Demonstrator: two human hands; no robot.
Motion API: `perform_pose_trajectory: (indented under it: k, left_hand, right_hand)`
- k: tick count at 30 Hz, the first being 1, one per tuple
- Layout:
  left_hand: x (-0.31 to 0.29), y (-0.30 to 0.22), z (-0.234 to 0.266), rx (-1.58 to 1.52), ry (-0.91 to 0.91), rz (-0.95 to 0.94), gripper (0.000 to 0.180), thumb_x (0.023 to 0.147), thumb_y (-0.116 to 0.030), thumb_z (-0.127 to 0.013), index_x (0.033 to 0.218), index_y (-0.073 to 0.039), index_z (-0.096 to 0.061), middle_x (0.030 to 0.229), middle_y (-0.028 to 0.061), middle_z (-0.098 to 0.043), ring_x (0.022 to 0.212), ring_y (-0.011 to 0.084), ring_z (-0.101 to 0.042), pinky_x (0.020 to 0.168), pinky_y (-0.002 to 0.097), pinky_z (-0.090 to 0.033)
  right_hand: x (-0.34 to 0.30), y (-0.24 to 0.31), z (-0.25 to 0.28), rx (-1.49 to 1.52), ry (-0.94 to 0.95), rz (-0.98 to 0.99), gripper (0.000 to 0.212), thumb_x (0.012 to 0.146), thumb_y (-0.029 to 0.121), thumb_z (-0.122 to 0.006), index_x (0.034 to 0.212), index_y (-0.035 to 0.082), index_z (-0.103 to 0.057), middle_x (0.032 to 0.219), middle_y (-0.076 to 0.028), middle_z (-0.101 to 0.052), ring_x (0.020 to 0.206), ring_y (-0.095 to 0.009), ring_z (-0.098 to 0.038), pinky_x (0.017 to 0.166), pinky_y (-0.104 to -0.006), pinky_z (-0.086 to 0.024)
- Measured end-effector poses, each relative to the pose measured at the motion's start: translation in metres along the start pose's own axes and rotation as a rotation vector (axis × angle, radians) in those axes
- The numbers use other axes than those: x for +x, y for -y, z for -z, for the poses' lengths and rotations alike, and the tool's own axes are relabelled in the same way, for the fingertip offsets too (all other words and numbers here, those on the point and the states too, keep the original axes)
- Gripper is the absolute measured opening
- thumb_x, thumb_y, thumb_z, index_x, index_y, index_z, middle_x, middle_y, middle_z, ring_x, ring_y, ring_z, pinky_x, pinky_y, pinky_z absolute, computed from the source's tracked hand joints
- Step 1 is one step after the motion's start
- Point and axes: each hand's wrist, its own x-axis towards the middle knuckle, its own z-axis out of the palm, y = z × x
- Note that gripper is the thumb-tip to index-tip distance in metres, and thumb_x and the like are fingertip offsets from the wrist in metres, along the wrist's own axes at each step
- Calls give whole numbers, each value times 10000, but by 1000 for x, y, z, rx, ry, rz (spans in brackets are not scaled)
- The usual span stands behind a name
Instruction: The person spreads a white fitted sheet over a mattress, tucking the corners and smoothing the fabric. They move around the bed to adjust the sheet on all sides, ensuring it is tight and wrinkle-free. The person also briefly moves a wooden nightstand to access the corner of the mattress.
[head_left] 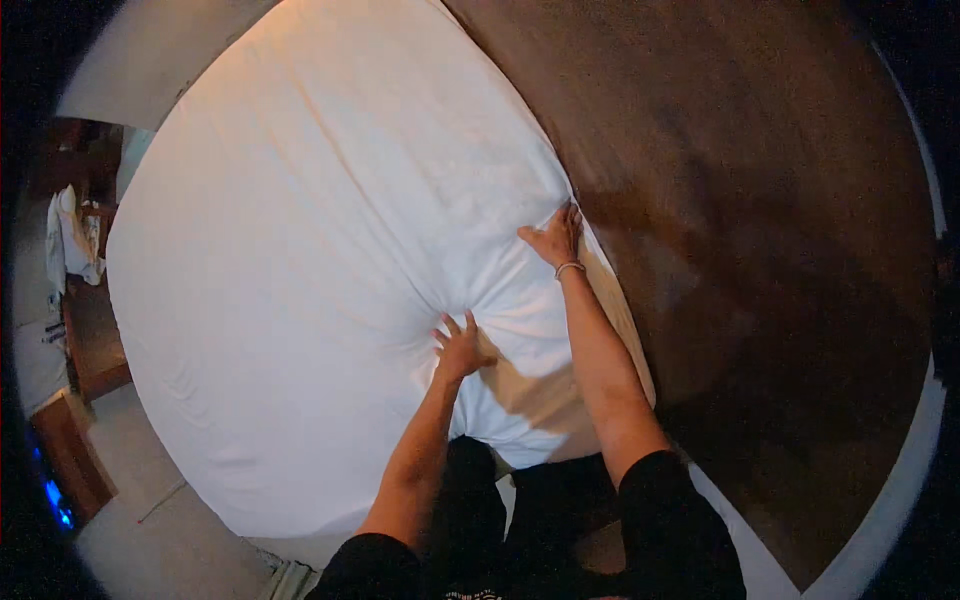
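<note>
A large white sheet (260,250) covers a broad, thick, mattress-like shape in front of me, with creases running toward my hands. My left hand (462,352) presses on the sheet near its close side, fingers spread apart, and folds gather around the fingertips. Farther up and to the right, my right hand (558,238) lies on the sheet's right border. Its thumb points out to the left, and its fingers reach to the edge. A thin bracelet (570,268) circles the right wrist. What lies beneath the sheet is hidden.
A wide dark brown surface (770,250) borders the sheet on the right, with a pale strip (900,470) along its outer rim. At the left stand brown wooden furniture (98,340) and a hanging white cloth (75,240). Pale floor (140,490) shows at lower left.
</note>
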Motion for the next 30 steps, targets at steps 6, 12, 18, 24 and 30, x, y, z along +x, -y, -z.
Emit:
perform_pose_trajectory:
  k: [6,12,18,24,30]
  left_hand:
    - [68,19,114,-463,-317,74,674,779,-627,-545,727,38,-639,745,266,-620,759,404,-625,673,473,-479]
    - [147,58,106,-639,-225,-266,467,934,-289,-342,744,63,-584,645,228,-608,596,342,-622,606,427,-485]
    - [118,32,117,-1217,-25,-278,334,949,-194,-365,709,7,-483,531,84,-526,456,167,-557,455,286,-455]
    - [109,-3,146,-1259,-11,-375,301,941,-182,-408,736,16,-506,528,66,-518,466,142,-555,450,275,-444]
    - [142,-12,138,-614,-162,-329,455,912,-334,-463,732,66,-584,658,220,-606,640,327,-633,588,397,-499]
  right_hand:
    - [12,-9,-27,-123,-138,-21,1091,677,637,-570,1330,-168,-228,1375,-348,-278,1294,-435,-274,1088,-490,-163]
    - [12,19,-21,-213,-174,-32,1018,745,626,-499,1318,-177,-246,1358,-348,-308,1286,-433,-287,1088,-484,-161]
    - [15,-8,-51,-231,-223,-47,998,763,604,-483,1326,-178,-222,1372,-345,-287,1299,-439,-258,1095,-481,-136]
    - [18,-5,-51,-241,-214,-25,987,769,596,-483,1327,-177,-226,1377,-348,-278,1304,-439,-249,1097,-486,-130]
    - [17,-7,-45,-225,-197,-7,979,778,603,-480,1321,-176,-240,1378,-350,-275,1305,-440,-249,1096,-488,-132]
